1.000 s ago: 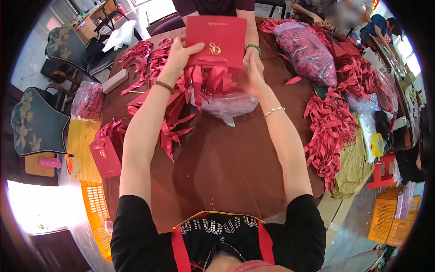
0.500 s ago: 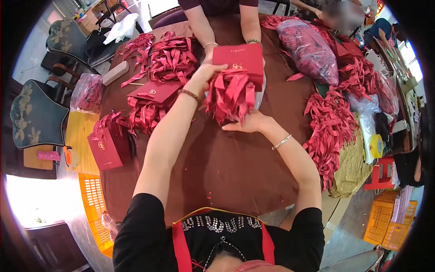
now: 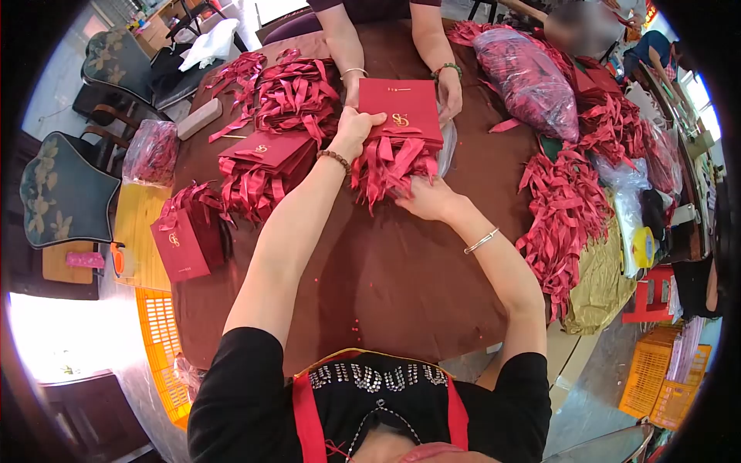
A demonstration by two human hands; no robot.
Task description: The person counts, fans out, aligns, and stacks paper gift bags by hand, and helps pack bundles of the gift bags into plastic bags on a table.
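Observation:
A stack of red bags (image 3: 400, 104) with gold print lies over the middle of the table's far part, its red ribbons (image 3: 394, 163) hanging toward me. My left hand (image 3: 356, 133) grips the stack's left edge, thumb on top. My right hand (image 3: 426, 198) is at the lower end of the ribbons; its fingertips are hidden among them. Across the table, a co-worker's one hand (image 3: 353, 91) is at the stack's upper left, partly hidden, and the other hand (image 3: 450, 99) is beside its right edge, over clear plastic.
More red bags (image 3: 266, 150) and ribbon piles (image 3: 297, 96) lie to the left, with a bag standing (image 3: 181, 245) near the left edge. At right are a plastic-wrapped bundle (image 3: 529, 81) and a large ribbon heap (image 3: 567, 224). Orange crates (image 3: 164, 328) flank the table.
The stack has come down flatter, and my right hand has moved slightly up and left into the ribbons. The co-worker's hand at the right now shows beside the stack.

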